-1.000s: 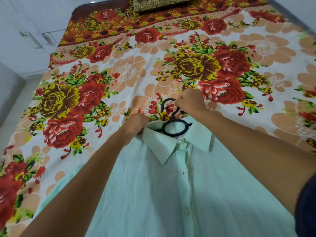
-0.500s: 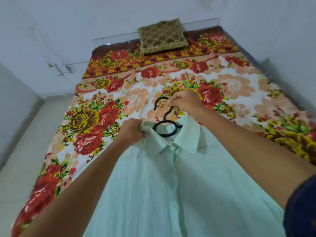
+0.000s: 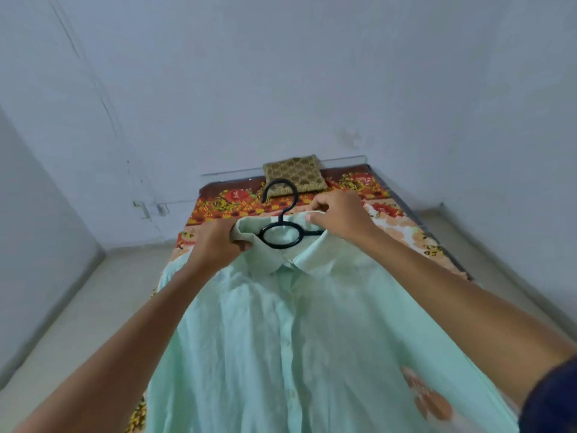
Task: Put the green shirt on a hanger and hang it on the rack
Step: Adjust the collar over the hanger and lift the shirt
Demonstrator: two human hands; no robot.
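Green shirt point(image 3: 281, 339) held up over bed point(image 3: 402, 226), front buttoned, collar at top; black hanger point(image 3: 281, 235) seen inside collar opening, hook standing clear above. Hanger stage judged done or nearly so; shoulders under cloth cannot be checked. Left hand point(image 3: 215, 245) clenched on left collar edge; right hand point(image 3: 340, 217) pinched on right collar over hanger arm. Rack not in sight; carrying and hooking on rack judged left

Shirt's coming up off the bed!
Both hands have raised the green shirt point(image 3: 281, 323) and black hanger point(image 3: 282, 228); its hook now stands against the pillow point(image 3: 295, 173), much more wall in view.
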